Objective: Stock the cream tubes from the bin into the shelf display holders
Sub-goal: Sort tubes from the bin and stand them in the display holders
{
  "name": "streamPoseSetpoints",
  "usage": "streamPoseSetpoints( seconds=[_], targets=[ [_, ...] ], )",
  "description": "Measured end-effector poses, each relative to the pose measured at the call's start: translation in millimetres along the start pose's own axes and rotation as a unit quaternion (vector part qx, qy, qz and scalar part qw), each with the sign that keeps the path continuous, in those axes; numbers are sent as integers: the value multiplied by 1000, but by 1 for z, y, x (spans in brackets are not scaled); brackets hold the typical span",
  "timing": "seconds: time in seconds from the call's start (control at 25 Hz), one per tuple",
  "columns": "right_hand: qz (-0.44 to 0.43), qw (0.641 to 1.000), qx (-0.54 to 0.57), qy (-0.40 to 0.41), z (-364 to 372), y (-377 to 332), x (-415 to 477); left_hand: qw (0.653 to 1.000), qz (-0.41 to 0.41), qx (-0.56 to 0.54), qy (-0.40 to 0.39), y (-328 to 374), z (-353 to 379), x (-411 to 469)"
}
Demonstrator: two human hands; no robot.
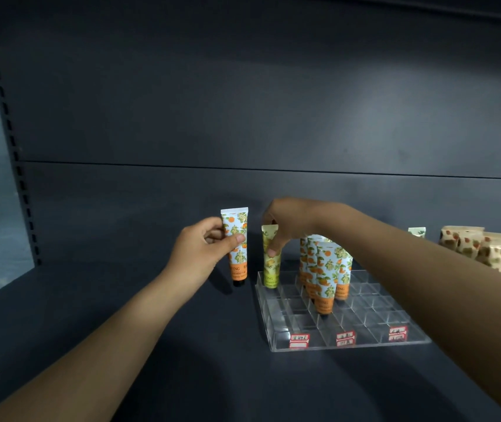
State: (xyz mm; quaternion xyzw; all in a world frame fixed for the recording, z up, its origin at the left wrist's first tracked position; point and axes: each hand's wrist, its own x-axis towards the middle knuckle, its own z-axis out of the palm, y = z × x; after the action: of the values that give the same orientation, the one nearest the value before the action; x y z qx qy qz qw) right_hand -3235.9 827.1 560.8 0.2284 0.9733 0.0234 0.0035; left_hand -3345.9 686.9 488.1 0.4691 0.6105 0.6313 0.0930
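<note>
Cream tubes are split between both hands and the clear holder on the dark shelf. An orange-print tube stands upright, cap down, just left of the holder, gripped at mid-body by the left hand, thumb across its front and fingers curled behind. The right hand arches over from the right, wrist high, thumb and fingertips pinching the upper part of a yellow tube whose cap end sits in the holder's back-left compartment. Just right of it, a cluster of orange tubes stands cap down in nearby compartments, partly hidden behind the right wrist. Red price labels line the holder's front edge. Patterned packets sit in a row at far right, beyond the right forearm.
</note>
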Motion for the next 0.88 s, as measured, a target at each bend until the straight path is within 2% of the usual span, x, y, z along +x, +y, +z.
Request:
streamPoseSetpoints(
  seconds=[0.36,0.64,0.76,0.88],
  targets=[
    [3,998,-2,58,-18,0,-22,1000,12,19,1,9,2,-6],
    [23,976,88,196,-26,15,-77,999,26,4,26,37,14,-19],
    [44,957,125,257,-7,20,-115,999,37,12,21,55,25,-27],
    [66,946,144,282,29,23,-155,999,47,21,-1,74,42,-37]
  ],
)
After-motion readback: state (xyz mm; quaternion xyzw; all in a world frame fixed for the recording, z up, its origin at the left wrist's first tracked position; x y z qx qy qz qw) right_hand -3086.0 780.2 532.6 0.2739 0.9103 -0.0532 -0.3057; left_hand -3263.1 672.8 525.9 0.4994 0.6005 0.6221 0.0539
